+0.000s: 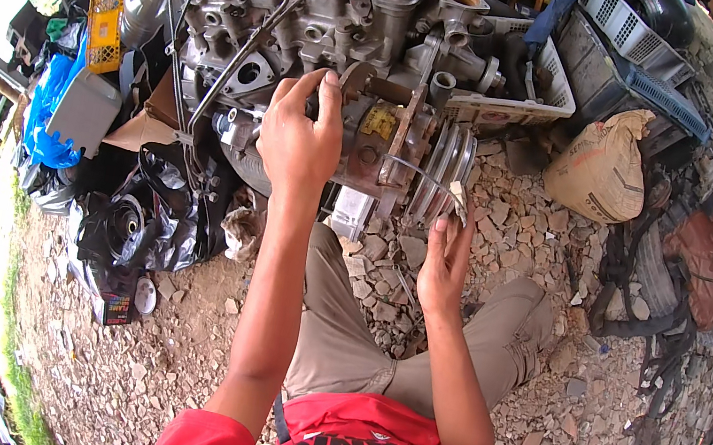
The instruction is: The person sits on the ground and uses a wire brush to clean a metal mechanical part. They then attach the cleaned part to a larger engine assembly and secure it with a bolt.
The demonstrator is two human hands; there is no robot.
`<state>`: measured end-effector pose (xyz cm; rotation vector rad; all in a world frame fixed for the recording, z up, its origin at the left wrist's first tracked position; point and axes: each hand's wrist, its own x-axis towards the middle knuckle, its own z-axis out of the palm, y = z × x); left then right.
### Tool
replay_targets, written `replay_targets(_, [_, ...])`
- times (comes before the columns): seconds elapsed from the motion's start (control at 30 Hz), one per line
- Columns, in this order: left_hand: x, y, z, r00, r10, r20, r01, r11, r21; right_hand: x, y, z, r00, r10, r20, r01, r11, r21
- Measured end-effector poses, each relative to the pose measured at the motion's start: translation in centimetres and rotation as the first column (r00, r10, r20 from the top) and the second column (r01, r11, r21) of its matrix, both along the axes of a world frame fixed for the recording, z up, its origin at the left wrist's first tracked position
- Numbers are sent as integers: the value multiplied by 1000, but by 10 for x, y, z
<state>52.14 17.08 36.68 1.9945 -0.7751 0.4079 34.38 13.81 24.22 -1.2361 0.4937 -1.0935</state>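
A large grey metal engine (313, 34) lies in front of me. My left hand (303, 137) is raised against its near side, fingers curled close to a rusty round part (356, 81). What those fingers hold, if anything, is hidden. Lower and to the right, my right hand (443, 271) has its fingers closed at a pale, flat-looking end piece (459, 201). From that end a thin grey rod (418, 172) runs left to a rusty bracket (406, 126). A grooved metal pulley (447, 167) stands just beyond my right fingertips.
A white plastic crate (547, 89) with parts stands behind the engine on the right, near a brown sack (603, 166). Black plastic bags (171, 218) and a yellow crate (105, 26) lie on the left. Broken stone chips (150, 367) cover the ground.
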Motion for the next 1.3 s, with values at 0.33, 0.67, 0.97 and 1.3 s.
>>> replay_targets(0.33, [1,0,0,1000,-7,4,7,1000,2,2,0,-5,999,-21,35,20,999,37])
replay_targets(0.67, [1,0,0,999,-20,46,20,1000,-4,-31,-60,42,966,-119,232,159,973,-165])
replay_targets(0.97, [3,1,-2,997,-7,76,10,1000,-28,-10,-53,126,717,-457,-527,-186,602,-776])
replay_targets(1.3, [0,3,2,1000,-17,-8,17,1000,12,-5,-41,122,717,-544,-436,-184,455,-871])
